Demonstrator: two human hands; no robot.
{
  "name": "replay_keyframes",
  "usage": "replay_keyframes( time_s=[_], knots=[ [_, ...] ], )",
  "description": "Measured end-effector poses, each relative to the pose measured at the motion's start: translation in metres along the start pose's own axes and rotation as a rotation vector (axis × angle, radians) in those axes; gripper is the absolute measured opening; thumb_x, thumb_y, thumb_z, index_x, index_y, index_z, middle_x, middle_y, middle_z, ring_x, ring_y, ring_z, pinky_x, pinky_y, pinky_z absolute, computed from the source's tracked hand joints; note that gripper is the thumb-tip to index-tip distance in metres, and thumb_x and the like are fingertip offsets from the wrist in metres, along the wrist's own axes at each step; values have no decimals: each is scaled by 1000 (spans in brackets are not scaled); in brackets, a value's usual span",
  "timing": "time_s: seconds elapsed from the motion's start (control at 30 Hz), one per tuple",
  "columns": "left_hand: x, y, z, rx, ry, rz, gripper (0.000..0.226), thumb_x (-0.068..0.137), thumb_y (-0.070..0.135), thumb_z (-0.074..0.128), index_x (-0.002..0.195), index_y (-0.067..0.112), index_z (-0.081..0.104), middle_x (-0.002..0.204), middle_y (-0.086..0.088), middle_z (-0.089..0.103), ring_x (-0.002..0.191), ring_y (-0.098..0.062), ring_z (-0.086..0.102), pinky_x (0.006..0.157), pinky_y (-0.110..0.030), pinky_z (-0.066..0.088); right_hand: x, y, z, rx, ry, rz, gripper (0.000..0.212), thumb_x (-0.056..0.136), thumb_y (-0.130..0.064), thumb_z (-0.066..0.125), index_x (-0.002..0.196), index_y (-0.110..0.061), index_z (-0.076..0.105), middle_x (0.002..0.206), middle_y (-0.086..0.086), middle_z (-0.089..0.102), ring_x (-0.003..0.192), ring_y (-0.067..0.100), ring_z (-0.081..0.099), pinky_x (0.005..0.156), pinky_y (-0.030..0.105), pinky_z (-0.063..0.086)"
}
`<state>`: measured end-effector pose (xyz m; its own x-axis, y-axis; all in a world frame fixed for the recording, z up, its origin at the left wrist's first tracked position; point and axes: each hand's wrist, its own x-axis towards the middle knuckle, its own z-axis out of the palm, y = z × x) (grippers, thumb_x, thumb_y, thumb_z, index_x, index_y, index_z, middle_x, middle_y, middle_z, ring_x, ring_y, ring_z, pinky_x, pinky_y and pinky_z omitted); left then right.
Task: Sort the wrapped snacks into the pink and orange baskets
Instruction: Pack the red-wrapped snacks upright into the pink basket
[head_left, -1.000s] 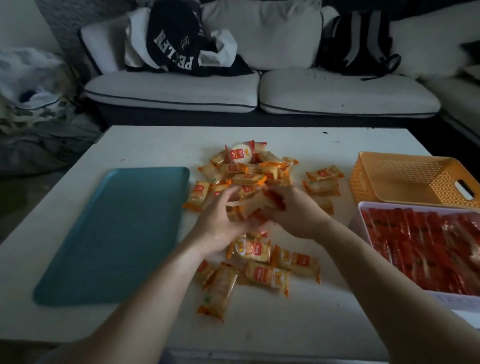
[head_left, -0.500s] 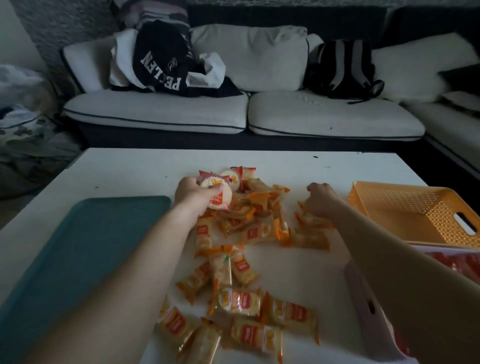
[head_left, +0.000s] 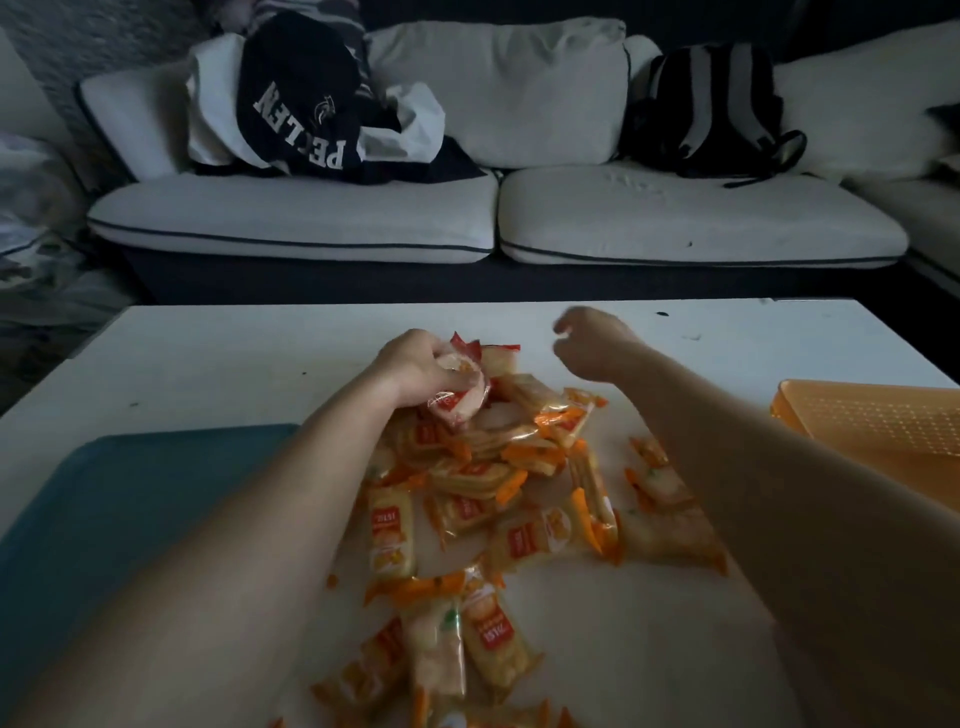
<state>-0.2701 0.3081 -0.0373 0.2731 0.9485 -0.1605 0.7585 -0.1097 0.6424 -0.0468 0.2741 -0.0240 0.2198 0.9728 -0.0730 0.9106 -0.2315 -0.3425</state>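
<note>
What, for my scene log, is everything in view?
clear-and-orange wrapped snacks: many, orange, piled mid-table
red-and-white wrapped snack: one seen, red-white, pile's far end
orange perforated plastic basket: one, orange, table's right
flat teal tray: one, teal, table's left
white table: one, white, foreground
white cushioned sofa: one, white, behind table
dark lettered garment: one, dark, sofa's left
black-and-grey backpack: one, black-grey, sofa's right
left hand: one, gripping red-and-white wrapped snack
right hand: one, empty, fingers loosely curled, beyond pile

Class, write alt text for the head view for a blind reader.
A person's left hand grips a wrapped snack at the far end of a pile on a white table; the right hand hovers empty beside it. A teal tray lies left, an orange basket right.
</note>
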Motion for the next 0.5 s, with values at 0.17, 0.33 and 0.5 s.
replay_keyframes(
  time_s=[0.17,0.33,0.5],
  knots=[
    [-13,-28,-32,-591,278,-39,21,83,29,83,98,20,71,99,-5,76,86,-20,74,67,-29,57,34,-54,30,-61,-264,-114,76,95,-22,61,160,-29,21,162,6,31,144,34,35,114,50,37],
    [-27,-51,-41,-845,260,-120,22,85,22,81,102,21,67,108,-7,75,97,-22,74,79,-36,62,22,-69,43,-300,-303,-109,99,80,-49,79,157,-18,26,156,15,28,143,38,26,108,50,40],
    [-46,-54,-37,-879,254,-167,47,81,31,85,121,23,63,116,-5,71,101,-25,72,80,-42,63,-3,-63,25,-17,-184,-141,58,85,-43,69,135,-19,52,132,12,50,114,28,49,85,37,49]
  ],
)
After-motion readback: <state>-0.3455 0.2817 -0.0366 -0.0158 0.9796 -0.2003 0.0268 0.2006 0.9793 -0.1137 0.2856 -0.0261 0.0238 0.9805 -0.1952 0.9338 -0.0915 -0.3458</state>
